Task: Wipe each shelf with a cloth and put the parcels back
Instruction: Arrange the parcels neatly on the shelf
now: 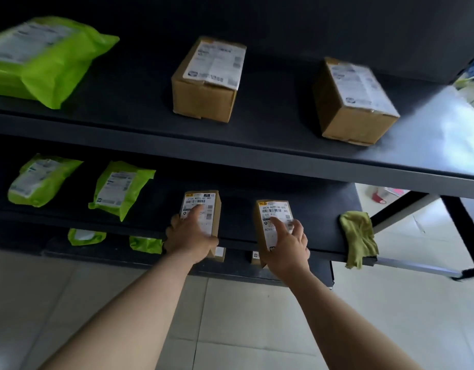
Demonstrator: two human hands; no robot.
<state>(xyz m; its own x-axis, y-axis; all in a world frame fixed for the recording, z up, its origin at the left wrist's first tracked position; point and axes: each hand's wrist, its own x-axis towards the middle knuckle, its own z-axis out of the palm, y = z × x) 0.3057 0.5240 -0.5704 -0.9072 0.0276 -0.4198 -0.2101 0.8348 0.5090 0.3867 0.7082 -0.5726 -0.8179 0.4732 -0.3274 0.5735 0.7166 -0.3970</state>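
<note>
Two small cardboard parcels with white labels stand on the front of the dark middle shelf (318, 236). My left hand (189, 235) grips the left parcel (207, 206) from its near end, forefinger lying on the label. My right hand (289, 243) grips the right parcel (270, 217) the same way; that box overhangs the shelf's front edge. A yellow-green cloth (360, 237) hangs over the right end of this shelf, free of both hands.
Two green mailer bags (41, 180) (121, 188) lie on the middle shelf to the left. The upper shelf (283, 153) carries a large green bag (43, 60) and two brown boxes (207, 81) (354, 102). Bags and boxes show on the lowest shelf. Tiled floor lies below.
</note>
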